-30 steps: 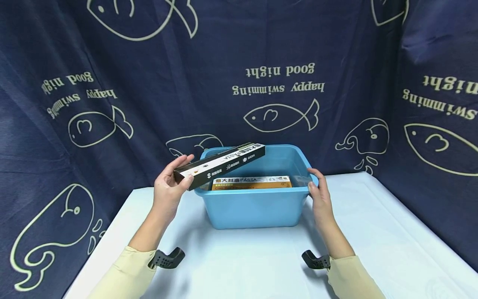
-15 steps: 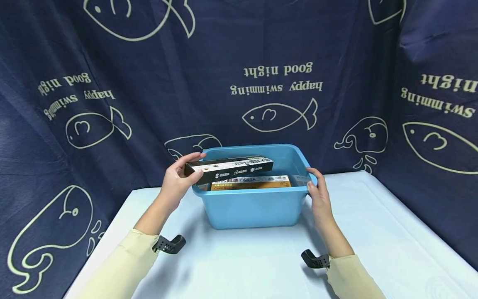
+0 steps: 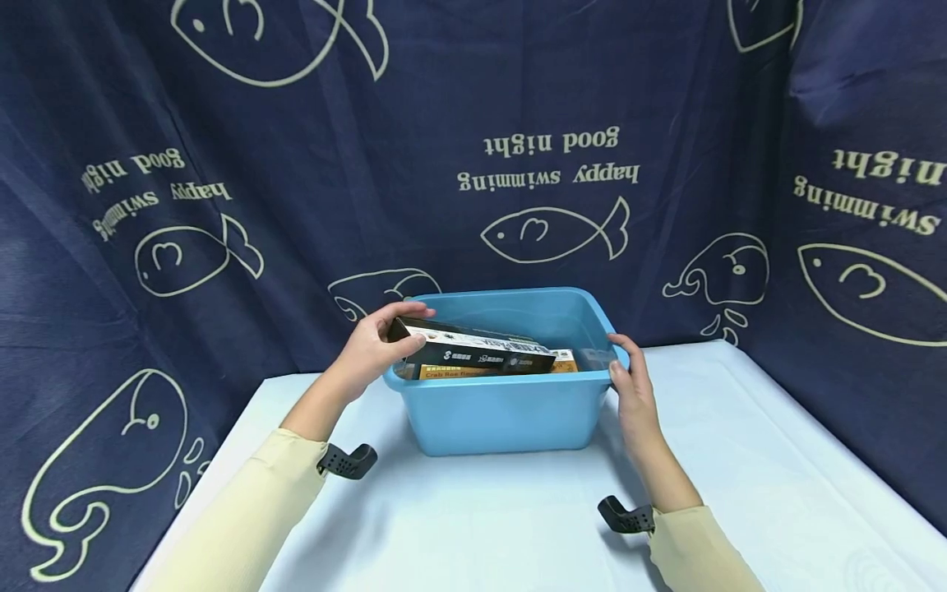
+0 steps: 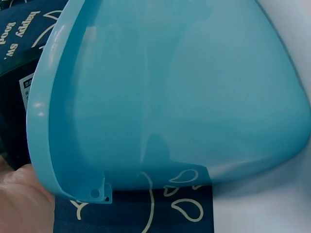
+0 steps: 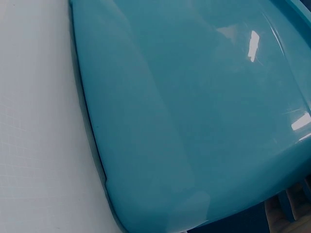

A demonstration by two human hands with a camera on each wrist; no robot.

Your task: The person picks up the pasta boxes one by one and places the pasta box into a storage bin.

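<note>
My left hand [image 3: 370, 349] grips the left end of a long black-and-white pasta box [image 3: 481, 355], thumb in front and fingers behind. The box slopes down to the right, its right end inside the light blue plastic tub [image 3: 510, 419]. Beneath it lies an orange-and-white pasta box [image 3: 566, 363], now mostly covered. At the tub's right rim, my right hand [image 3: 635, 390] holds on with thumb and fingers. In the left wrist view, the tub's outer wall [image 4: 184, 97] hides most of the black box [image 4: 12, 116]. The right wrist view shows mainly the tub wall [image 5: 170, 107].
The tub stands on a white-covered table [image 3: 473, 526]. Behind and at both sides hangs a dark blue curtain [image 3: 414, 197] printed with fish and lettering. Each wrist wears a black strap mount [image 3: 348, 461].
My left hand has moved right with the black pasta box and lowered its right end into the tub, over the orange box. The right hand has stayed at the rim.
</note>
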